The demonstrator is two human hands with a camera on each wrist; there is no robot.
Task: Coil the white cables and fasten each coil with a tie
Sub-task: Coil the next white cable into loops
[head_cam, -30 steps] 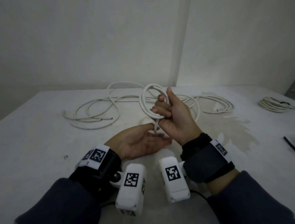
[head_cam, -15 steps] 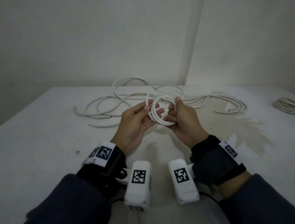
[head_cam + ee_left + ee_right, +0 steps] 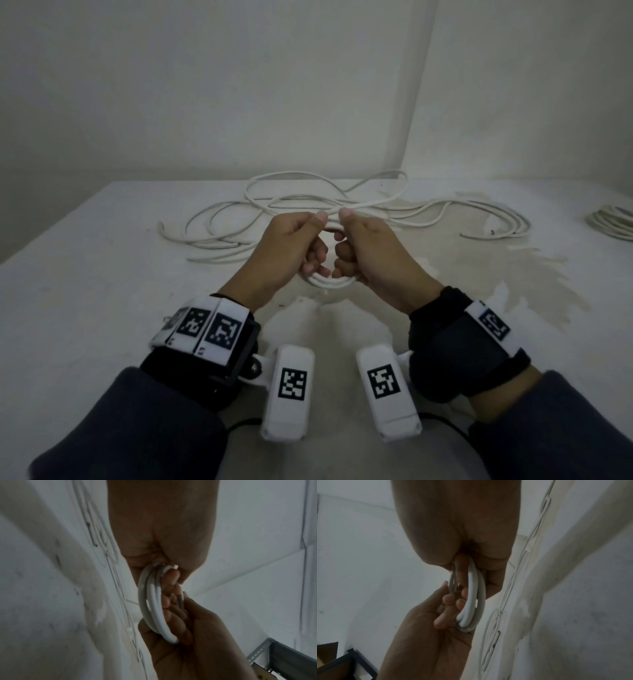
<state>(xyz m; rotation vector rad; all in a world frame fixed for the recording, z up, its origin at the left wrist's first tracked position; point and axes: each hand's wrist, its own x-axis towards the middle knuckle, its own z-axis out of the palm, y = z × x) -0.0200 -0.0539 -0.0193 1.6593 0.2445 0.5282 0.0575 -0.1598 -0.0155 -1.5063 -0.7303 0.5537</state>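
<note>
A small coil of white cable [image 3: 330, 281] is held above the table between both hands. My left hand [image 3: 297, 246] grips its left side with curled fingers, thumb on top. My right hand [image 3: 359, 246] grips the right side the same way, thumbs nearly meeting. In the left wrist view the coil [image 3: 154, 605] shows a few turns running through both fists. The right wrist view shows the same coil [image 3: 475, 599] with fingers hooked through it. More loose white cable [image 3: 308, 209] lies sprawled on the table behind the hands. No tie is visible.
The white table [image 3: 85, 291] has a stained patch [image 3: 513, 274] at the right. A finished-looking cable coil [image 3: 613, 224] lies at the far right edge. Walls meet in a corner behind the table. A metal shelf frame [image 3: 274, 655] shows in the left wrist view.
The left hand rose from lying palm-up to grip the coil's left side. The coil dropped from upright in the right hand to lie low between both fists.
</note>
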